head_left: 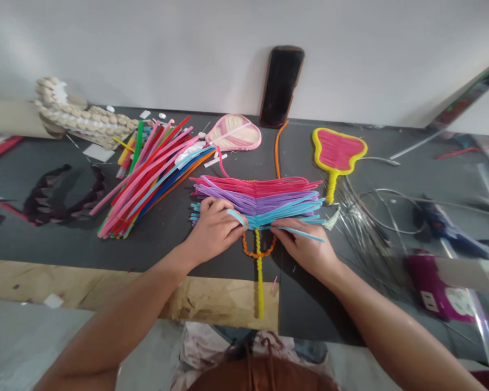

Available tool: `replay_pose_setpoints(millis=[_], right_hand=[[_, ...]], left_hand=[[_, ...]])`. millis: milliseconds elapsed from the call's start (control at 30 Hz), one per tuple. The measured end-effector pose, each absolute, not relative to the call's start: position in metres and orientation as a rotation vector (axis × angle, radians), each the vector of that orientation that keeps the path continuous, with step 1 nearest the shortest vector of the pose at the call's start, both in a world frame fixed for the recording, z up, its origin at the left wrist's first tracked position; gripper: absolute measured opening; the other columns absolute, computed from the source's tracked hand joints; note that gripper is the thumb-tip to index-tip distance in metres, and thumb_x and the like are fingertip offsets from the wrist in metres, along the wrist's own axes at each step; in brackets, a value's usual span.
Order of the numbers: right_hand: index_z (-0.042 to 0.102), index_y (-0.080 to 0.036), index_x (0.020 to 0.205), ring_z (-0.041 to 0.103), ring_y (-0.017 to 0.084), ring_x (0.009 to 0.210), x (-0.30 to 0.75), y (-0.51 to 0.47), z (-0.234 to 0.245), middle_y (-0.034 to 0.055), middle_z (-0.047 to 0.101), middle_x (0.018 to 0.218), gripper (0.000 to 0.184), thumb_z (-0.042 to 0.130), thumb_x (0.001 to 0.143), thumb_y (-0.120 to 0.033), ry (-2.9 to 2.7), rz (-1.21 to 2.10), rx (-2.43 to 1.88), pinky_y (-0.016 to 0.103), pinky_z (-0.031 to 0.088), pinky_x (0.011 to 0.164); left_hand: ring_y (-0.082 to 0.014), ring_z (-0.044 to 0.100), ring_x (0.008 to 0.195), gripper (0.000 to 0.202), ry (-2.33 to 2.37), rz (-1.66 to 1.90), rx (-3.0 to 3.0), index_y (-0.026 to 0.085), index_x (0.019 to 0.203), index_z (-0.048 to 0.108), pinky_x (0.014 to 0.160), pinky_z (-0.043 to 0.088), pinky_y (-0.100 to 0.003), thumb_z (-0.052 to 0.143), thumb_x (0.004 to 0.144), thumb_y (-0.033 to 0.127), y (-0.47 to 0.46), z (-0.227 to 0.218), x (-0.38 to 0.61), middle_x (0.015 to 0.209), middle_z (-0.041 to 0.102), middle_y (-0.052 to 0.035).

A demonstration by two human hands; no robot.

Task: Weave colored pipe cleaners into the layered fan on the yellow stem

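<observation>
A pipe-cleaner piece lies before me, with pink pipe cleaners [264, 186] at the far side, purple ones [252, 205] in the middle and light blue ones [283, 210] nearest me. They cross a twisted yellow stem [260, 288], and an orange twisted loop [250, 254] hangs around it. My left hand [217, 225] is closed, its fingers pinching a light blue pipe cleaner [236, 217] just left of the stem. Right of the stem, my right hand [305, 244] pinches a light blue strand [303, 234] that sticks out across its knuckles. Both fingertips partly hide the blue rows.
A bundle of colored pipe cleaners [146, 179] lies to the left, beside a dark headband-like band [44, 195]. A phone [282, 87] leans on the wall. Right are a pink-and-yellow fan shape [339, 152], thin wires [361, 233] and a blue glue-gun-like tool [448, 228].
</observation>
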State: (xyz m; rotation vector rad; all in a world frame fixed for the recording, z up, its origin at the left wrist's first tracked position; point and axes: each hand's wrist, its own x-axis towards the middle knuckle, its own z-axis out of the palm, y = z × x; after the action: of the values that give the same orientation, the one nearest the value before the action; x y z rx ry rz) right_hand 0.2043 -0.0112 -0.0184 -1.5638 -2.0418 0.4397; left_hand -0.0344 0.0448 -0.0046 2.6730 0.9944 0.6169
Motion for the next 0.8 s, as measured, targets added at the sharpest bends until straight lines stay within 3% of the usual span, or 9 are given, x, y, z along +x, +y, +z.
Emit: replay_pose_setpoints(millis=[133, 400, 633, 800], right_hand=[[0.073, -0.023, 0.094, 0.071, 0.017, 0.076, 0.202, -0.011, -0.019, 0.0033, 0.077, 0.091, 0.025, 0.05, 0.095, -0.033, -2.131, 0.336, -1.586, 0.024, 0.048, 0.065], [0.072, -0.022, 0.095, 0.062, 0.012, 0.065, 0.195, -0.017, -0.003, 0.0037, 0.073, 0.078, 0.032, 0.043, 0.1, -0.034, -2.324, 0.015, -1.549, 0.024, 0.037, 0.058], [0.071, -0.022, 0.098, 0.056, 0.021, 0.094, 0.192, -0.013, 0.009, 0.0063, 0.071, 0.099, 0.026, 0.045, 0.099, -0.026, -2.432, -0.081, -1.397, 0.033, 0.041, 0.082], [0.07, -0.024, 0.093, 0.048, 0.025, 0.108, 0.19, -0.01, 0.014, 0.0054, 0.069, 0.112, 0.015, 0.055, 0.093, -0.027, -2.407, -0.253, -1.44, 0.037, 0.036, 0.084]], left_hand=[[-0.0194, 0.053, 0.097, 0.018, 0.974, 0.641, 2.668, 0.027, 0.094, 0.068, 0.091, 0.025, -0.042, 0.053, 0.096, 0.037, 0.045, -0.007, -0.035, 0.095, 0.074, 0.0011], [-0.0174, 0.051, 0.097, 0.021, 1.007, 0.74, 2.687, 0.026, 0.087, 0.067, 0.089, 0.024, -0.04, 0.05, 0.098, 0.032, 0.042, -0.003, -0.03, 0.094, 0.073, 0.0047], [-0.0178, 0.051, 0.099, 0.021, 1.019, 0.711, 2.602, 0.026, 0.087, 0.068, 0.091, 0.021, -0.041, 0.051, 0.097, 0.034, 0.042, -0.009, -0.028, 0.093, 0.073, 0.0038], [-0.0182, 0.051, 0.099, 0.021, 1.027, 0.713, 2.587, 0.027, 0.089, 0.07, 0.091, 0.021, -0.04, 0.052, 0.097, 0.035, 0.044, -0.013, -0.029, 0.091, 0.073, 0.0034]])
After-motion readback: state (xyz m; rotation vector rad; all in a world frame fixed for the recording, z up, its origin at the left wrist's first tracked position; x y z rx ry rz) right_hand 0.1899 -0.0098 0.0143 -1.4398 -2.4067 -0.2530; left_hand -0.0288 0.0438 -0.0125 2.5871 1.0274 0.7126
